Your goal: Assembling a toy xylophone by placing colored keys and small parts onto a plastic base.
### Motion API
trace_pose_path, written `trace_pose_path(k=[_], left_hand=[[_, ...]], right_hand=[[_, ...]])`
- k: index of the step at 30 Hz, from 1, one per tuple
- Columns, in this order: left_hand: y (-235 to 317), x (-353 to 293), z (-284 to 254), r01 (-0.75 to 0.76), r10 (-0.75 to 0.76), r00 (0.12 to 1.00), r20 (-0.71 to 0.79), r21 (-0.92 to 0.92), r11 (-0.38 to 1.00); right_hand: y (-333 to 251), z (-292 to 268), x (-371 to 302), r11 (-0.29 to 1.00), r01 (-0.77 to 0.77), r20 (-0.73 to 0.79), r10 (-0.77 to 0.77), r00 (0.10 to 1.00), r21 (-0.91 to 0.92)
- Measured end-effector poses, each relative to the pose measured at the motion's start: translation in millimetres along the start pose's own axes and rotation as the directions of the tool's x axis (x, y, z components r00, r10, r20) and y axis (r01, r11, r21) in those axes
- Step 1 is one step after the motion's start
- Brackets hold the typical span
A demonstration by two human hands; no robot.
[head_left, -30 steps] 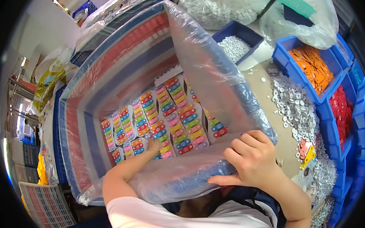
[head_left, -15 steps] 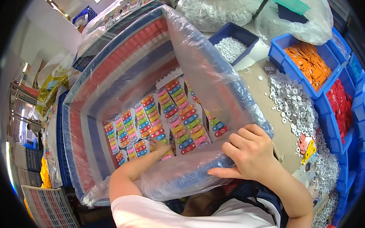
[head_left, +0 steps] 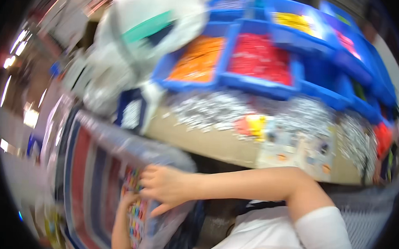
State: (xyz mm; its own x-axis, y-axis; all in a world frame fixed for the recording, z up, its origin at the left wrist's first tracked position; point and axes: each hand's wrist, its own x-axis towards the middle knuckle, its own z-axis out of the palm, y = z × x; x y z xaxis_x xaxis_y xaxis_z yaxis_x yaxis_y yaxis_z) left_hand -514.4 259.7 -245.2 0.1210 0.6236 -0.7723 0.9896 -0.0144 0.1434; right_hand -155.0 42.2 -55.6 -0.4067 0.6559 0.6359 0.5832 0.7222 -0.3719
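Observation:
A large striped box (head_left: 88, 182) in red, white and blue, lined with clear plastic, stands at my left. Inside it lie cards of rainbow-coloured pieces (head_left: 137, 216), smeared by motion. My left hand (head_left: 130, 199) reaches down into the box over these cards, and its fingers are too blurred to read. My right hand (head_left: 168, 187) is at the box's near right rim, over the plastic liner (head_left: 174, 156). Its thumb stands apart from the fingers, and nothing shows in it.
On the tan table (head_left: 199, 144) lie heaps of small white pieces (head_left: 213, 109), beside pink and yellow parts (head_left: 254, 125). Blue bins hold orange pieces (head_left: 197, 58) and red pieces (head_left: 261, 58). A dark blue tray (head_left: 121, 106) stands by the box.
The view has swung to the right, so the box now sits at lower left and the table and bins fill the middle. My left hand remains inside the box, my right at its rim.

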Motion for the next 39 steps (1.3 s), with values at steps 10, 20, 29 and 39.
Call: trace_pose_path(k=[10,20,29,39], left_hand=[[406,-318,-42,-0.652,0.905,-0.318,-0.284,0.758,0.009],[549,-335,123,-0.66,0.729,-0.269,0.629,0.43,-0.616],[604,-395,220,-0.636,0.476,-0.46,0.75,0.096,-0.765],[584,-385,229,-0.744,0.618,-0.42,0.665,0.138,-0.654]], right_hand=[[-50,-129,-213,0.401,-0.24,-0.181,0.179,0.967,-0.884],[-345,-193,-506,-0.504,-0.798,-0.892,-0.444,-0.088,0.33],[-546,-148,-619,-0.849,-0.156,-0.863,-0.5,-0.075,0.505],[-647,-176,-664,-0.937,0.051,-0.767,-0.313,-0.56,0.345]])
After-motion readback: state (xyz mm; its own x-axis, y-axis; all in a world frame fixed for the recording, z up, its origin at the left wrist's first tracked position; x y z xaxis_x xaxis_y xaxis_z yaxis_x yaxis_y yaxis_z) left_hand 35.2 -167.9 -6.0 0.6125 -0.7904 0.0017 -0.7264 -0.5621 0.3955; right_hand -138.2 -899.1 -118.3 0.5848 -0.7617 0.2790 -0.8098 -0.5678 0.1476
